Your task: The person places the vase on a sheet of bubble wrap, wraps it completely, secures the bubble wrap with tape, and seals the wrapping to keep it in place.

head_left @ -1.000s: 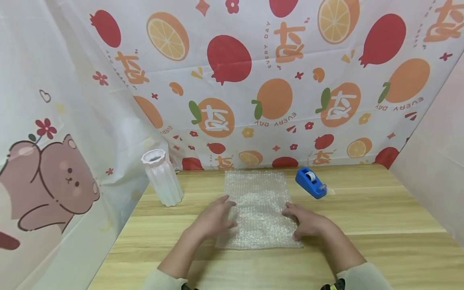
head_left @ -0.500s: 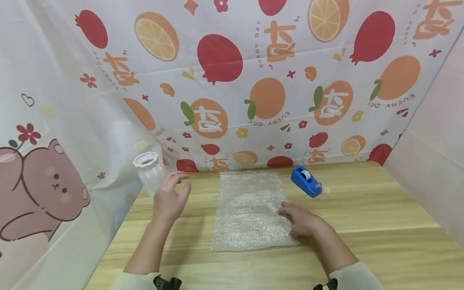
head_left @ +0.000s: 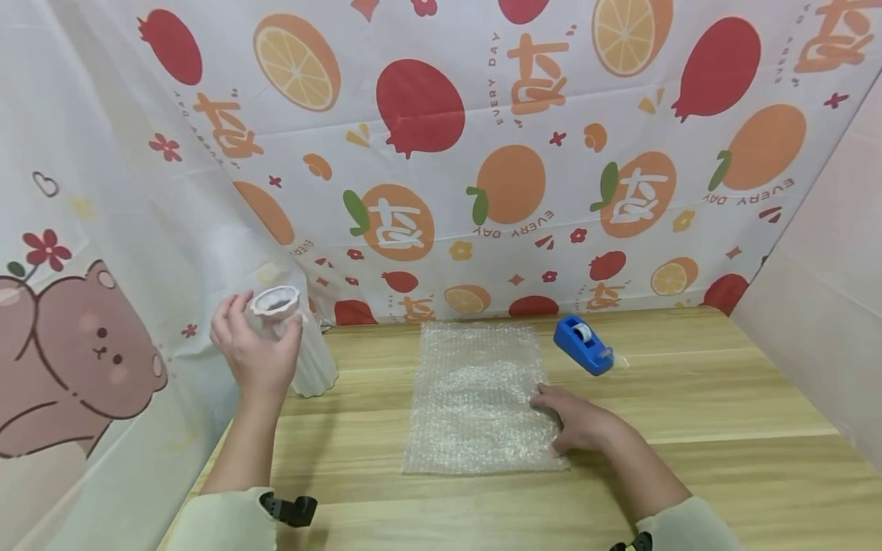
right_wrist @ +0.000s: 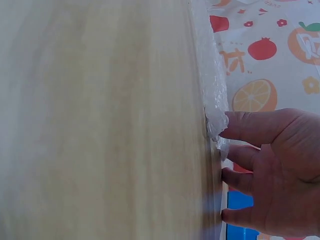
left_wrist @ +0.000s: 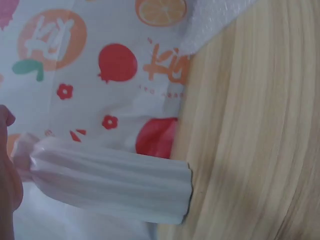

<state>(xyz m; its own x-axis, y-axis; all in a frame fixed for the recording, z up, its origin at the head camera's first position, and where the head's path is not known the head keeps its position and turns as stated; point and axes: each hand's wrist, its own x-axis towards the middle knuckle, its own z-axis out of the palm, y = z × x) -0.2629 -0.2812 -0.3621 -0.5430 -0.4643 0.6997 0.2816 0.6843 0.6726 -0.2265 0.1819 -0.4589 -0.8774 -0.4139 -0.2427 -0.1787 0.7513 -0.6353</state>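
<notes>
A white fluted vase stands at the back left of the wooden table. Around its neck, just below the scalloped rim, my left hand is spread, fingers on the left side and thumb toward the right. In the left wrist view the same vase lies sideways across the picture, its neck beside the hand. A flat sheet of bubble wrap lies mid-table. My right hand rests at its right edge with loosely bent fingers; the right wrist view shows the fingertips on the wrap and the tabletop.
Beyond the right hand is a blue tape dispenser with a roll in it. A fruit-print sheet hangs behind the table, and a bear-print sheet closes off the left side, close to the vase.
My left hand has left the bubble wrap's left edge and moved left and back to the vase's neck. The right hand stays at the wrap's right edge.
</notes>
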